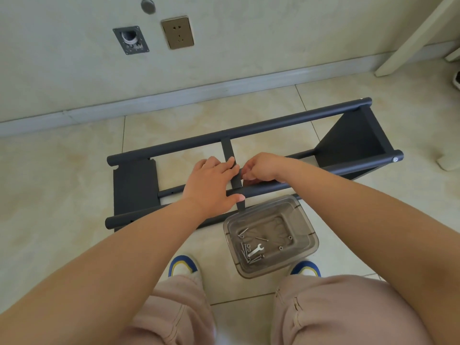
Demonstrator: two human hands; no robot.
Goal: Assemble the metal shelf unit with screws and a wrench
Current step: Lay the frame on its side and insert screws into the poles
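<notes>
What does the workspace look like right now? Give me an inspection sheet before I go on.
Surface: pale tiled floor, grout lines visible.
Job's things: dark shelf frame lying on its side; clear tray holding screws, nuts and a small wrench.
Clutter: nothing seen.
Hands: left hand rests on the near tube beside the flat cross bar, fingers fairly straight; right hand curled at that bar, what it pinches is hidden.
Cables: nothing seen.
Surroundings: wall socket, pipe outlet plate, grey skirting, white furniture leg.

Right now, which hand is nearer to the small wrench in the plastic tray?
Left. The left hand is on the shelf's tube just above the tray with the wrench; the right hand is farther up.
</notes>
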